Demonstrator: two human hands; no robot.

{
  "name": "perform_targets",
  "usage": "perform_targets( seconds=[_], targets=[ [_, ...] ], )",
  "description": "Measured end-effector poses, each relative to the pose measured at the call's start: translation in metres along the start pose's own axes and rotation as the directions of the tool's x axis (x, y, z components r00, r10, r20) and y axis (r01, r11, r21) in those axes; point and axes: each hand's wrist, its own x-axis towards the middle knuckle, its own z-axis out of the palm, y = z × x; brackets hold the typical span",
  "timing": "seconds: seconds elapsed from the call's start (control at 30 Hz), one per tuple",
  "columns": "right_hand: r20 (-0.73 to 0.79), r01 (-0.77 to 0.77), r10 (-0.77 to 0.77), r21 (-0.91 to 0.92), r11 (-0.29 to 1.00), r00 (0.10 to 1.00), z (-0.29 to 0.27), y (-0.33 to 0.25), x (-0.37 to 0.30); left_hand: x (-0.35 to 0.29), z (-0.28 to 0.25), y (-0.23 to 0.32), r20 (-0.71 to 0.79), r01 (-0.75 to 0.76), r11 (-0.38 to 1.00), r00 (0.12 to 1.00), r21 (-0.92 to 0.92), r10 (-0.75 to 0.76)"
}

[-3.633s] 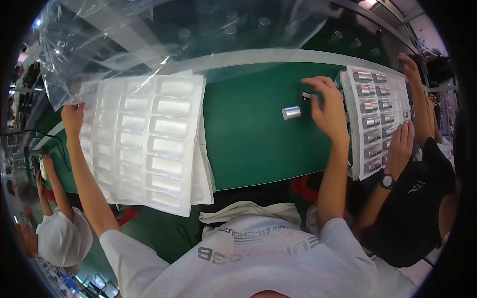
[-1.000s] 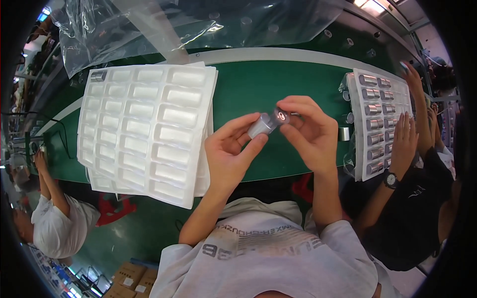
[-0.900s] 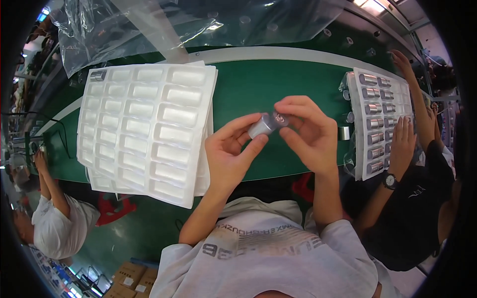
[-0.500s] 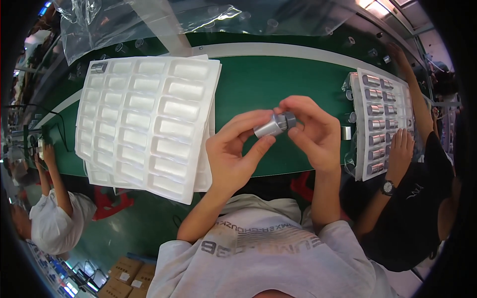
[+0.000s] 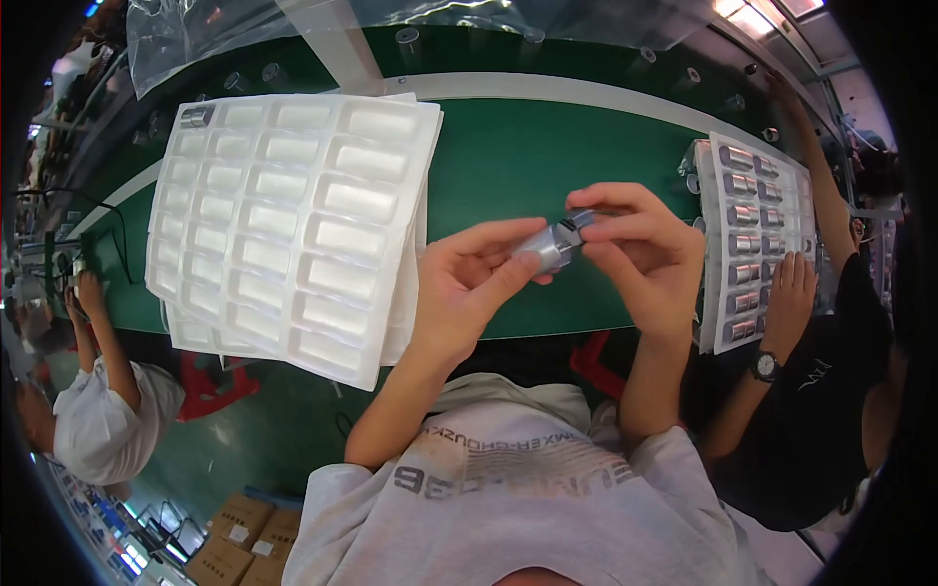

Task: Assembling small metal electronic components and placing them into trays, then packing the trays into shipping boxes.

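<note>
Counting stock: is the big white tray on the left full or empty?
Nearly empty: the white tray shows bare pockets, with one small part in its far-left corner pocket.

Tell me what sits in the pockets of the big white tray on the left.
The white tray has one small metal part in its far-left corner pocket; the other pockets look empty. More trays lie stacked beneath it, their pockets covered.

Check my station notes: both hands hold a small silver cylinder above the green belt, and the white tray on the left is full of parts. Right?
Not quite. The head view shows the white tray almost empty. Left hand and right hand do hold the silver cylinder above the green belt.
</note>
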Motion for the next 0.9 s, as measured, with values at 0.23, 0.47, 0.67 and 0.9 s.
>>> perform_targets(
  seconds=[0.23, 0.47, 0.67, 0.9],
  targets=[
    [0.197, 0.127, -0.065, -0.325, 0.937, 0.978, -0.003, -0.006, 0.002, -0.003, -0.002, -0.001, 0.016, -0.005, 0.999, 1.0, -0.032, 0.006],
    [0.164, -0.034, 0.058, -0.149, 0.988, 0.985, -0.002, 0.0, 0.001, -0.004, -0.004, -0.005, -0.007, -0.032, 0.999, 0.999, -0.022, 0.032],
    [0.044, -0.066, 0.073, -0.138, 0.988, 0.996, 0.015, 0.005, -0.002, -0.001, -0.003, -0.009, -0.065, 0.08, 0.974, 0.993, -0.211, -0.096],
    [0.059, 0.16, -0.172, -0.727, 0.667, 0.983, 0.03, 0.015, -0.009, 0.006, 0.006, -0.016, -0.106, 0.115, 0.917, 0.98, -0.383, -0.168]
  ],
)
